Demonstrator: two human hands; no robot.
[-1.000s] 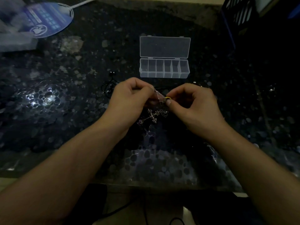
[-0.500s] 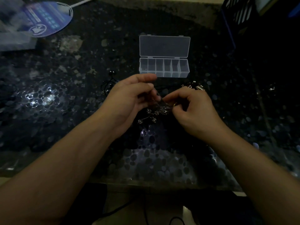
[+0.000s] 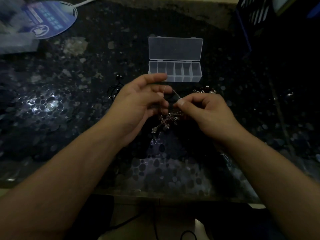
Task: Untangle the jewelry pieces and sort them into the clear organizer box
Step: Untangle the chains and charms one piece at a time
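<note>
Pretty dim here, but we can make out both hands over the middle of the dark pebble-patterned desk (image 3: 52,104). Our right hand (image 3: 206,111) has thumb and forefinger pinched on a thin chain (image 3: 176,94), the other fingers curled in. Our left hand (image 3: 138,101) is half spread, forefinger stretched toward the far edge, with a fine strand running across its fingertips; we honestly can't tell whether those fingers really grip it or it just lies over them.

Below and between the hands hangs the tangled jewelry clump (image 3: 173,116), with a silver cross pendant (image 3: 161,124) dangling lowest, just above the desk.

The clear organizer box (image 3: 174,71) sits beyond the hands toward the far edge, lid flipped back flat behind it, its row of compartments looking bare as far as we can see.

A few more small metal pieces (image 3: 206,90) lie just past the right hand, near the box's right end. A dark cord piece (image 3: 115,89) lies left of our left hand. A round blue fan (image 3: 50,19) rests at the far-left corner.
</note>
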